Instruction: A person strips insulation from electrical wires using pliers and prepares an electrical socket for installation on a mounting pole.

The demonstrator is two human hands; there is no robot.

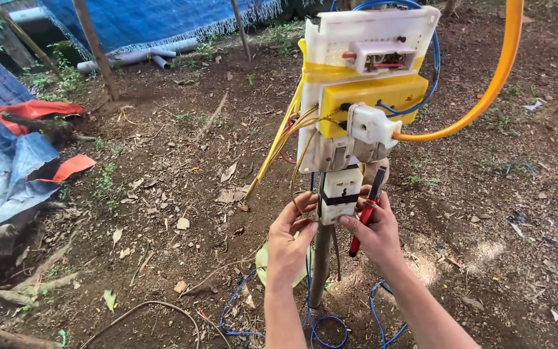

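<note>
A white and yellow electrical board [364, 84] is fixed to a thin upright post [321, 258] in the dirt. Below it hangs a white socket block [341, 192] wrapped with black tape. My left hand [289, 242] pinches the block's lower left side, among thin yellow wires [279, 145]. My right hand [374, 229] touches the block's right side and holds a red and black tool [367, 210] upright. A white plug [371, 126] with a thick orange cable [485, 97] sits in the yellow part.
Blue wire [327, 320] loops on the ground at the post's foot. A blue tarp [1, 168] with red cloth lies at the left, and grey pipes [143, 57] at the back. Thin wooden poles [95, 48] stand in the bare, leaf-strewn soil.
</note>
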